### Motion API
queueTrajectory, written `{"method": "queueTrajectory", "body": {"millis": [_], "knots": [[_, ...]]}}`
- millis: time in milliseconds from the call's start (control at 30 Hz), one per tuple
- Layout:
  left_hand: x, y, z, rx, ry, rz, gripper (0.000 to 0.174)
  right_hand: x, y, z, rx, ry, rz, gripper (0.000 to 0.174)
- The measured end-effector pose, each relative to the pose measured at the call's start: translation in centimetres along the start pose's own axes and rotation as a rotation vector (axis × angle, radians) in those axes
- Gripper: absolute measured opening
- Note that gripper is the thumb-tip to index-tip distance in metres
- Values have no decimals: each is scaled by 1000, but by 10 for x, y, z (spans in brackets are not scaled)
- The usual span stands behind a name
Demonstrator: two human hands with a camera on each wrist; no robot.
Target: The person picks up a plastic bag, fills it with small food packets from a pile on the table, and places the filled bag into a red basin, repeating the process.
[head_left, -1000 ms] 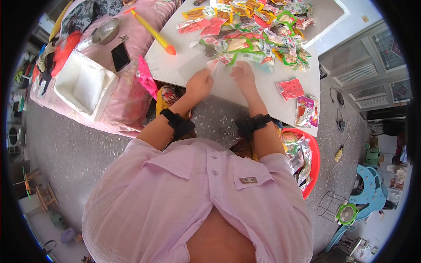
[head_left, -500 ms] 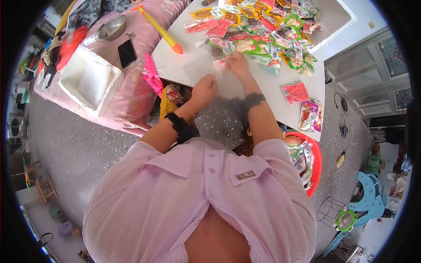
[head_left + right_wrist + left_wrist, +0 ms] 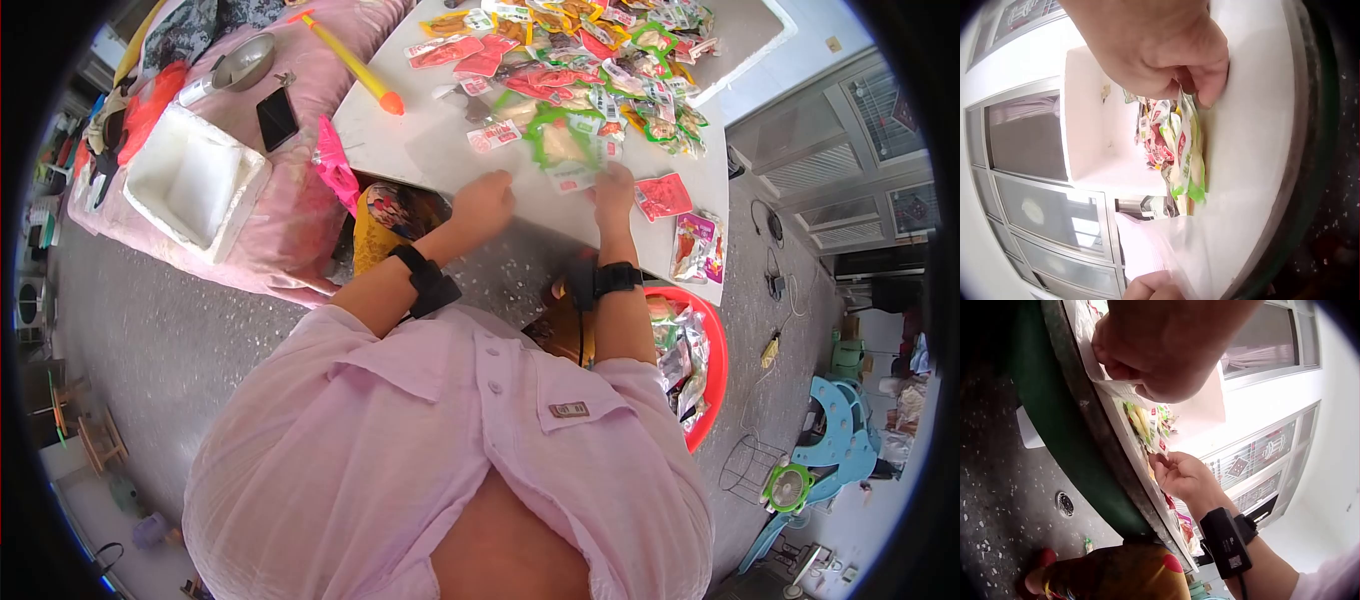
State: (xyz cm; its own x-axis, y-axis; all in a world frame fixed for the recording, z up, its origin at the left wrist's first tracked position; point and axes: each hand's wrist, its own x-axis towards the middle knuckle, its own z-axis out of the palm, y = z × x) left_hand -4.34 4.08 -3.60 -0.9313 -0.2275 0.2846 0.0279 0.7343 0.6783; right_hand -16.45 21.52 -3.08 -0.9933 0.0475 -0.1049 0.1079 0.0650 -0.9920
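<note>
My right hand (image 3: 614, 195) pinches the corner of a green-edged snack packet (image 3: 562, 145) with pale food inside, low over the white table. In the right wrist view the packet (image 3: 1186, 150) hangs from thumb and fingers. My left hand (image 3: 484, 208), curled near the table's front edge, grips a clear plastic bag (image 3: 1185, 247), plainest in the right wrist view. The bag's mouth lies close to the packet's green end there. A small red-and-white packet (image 3: 494, 136) lies beyond the left hand. The left fingertips are partly hidden in the head view.
A heap of snack packets (image 3: 590, 75) spreads before a white foam box (image 3: 745, 50). A red packet (image 3: 664, 197) and a purple one (image 3: 712, 250) lie at the right. Below stands a red basin (image 3: 714, 370) of packets. Left is a bed with another foam box (image 3: 200, 185).
My right hand has moved from the heap's near edge to the right and towards me, now with the green-edged packet. The left hand keeps the bag and has shifted slightly right.
</note>
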Motion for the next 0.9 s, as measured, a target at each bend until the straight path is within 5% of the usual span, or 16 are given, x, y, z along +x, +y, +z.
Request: {"method": "queueTrajectory", "body": {"millis": [433, 500, 567, 633, 667, 767, 900], "knots": [[0, -4, 5, 13, 44, 41, 11, -19, -9, -22, -27, -153, 168, 42], [0, -3, 4, 22, 45, 42, 10, -5, 26, -35, -80, -144, -148, 39], [-1, -4, 5, 41, 44, 48, 10, -6, 31, -42, 75, -74, -174, 35], [0, -6, 7, 67, 40, 61, 9, -24, 5, -47, 434, 59, 93, 31], [-1, -6, 8, 79, 35, 78, 9, -24, 12, -54, 555, 61, 46, 28], [-2, -1, 9, 121, 5, 107, 10, -31, 16, -65, 657, 106, 28, 33], [-1, 6, 10, 192, -64, 117, 10, -35, 30, -63, 441, 70, 105, 44]]}}
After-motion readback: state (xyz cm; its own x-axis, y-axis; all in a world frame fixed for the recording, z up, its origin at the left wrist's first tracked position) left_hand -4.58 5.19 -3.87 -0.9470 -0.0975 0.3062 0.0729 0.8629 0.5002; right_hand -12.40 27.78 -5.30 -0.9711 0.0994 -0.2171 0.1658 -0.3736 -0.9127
